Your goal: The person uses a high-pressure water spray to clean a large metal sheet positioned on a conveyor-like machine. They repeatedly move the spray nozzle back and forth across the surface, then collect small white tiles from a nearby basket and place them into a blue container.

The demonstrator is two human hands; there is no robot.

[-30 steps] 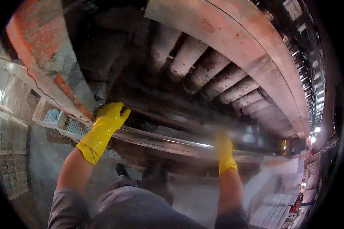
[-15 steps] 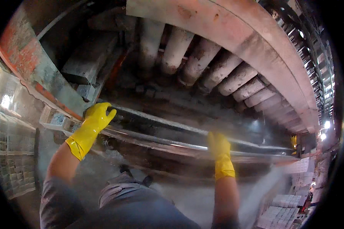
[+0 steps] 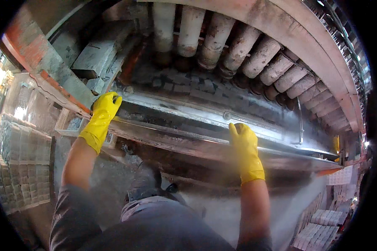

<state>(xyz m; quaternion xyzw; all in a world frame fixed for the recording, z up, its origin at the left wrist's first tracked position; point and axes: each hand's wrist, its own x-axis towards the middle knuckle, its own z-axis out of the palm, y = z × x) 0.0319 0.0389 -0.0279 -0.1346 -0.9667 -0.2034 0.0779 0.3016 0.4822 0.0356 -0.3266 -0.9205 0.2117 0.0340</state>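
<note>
Metal rail (image 3: pixel 215 140) runs in front of me, below the row of cylinders (image 3: pixel 213 42). My left hand (image 3: pixel 103 117), half-curled, is at its left end; my right hand (image 3: pixel 244 146), likewise half-curled, overlaps it. Grip on either: cannot tell.

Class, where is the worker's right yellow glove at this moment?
In the head view, the right glove is right of centre, hiding part of the long shiny metal edge, below the row of thick cylinders.
</note>
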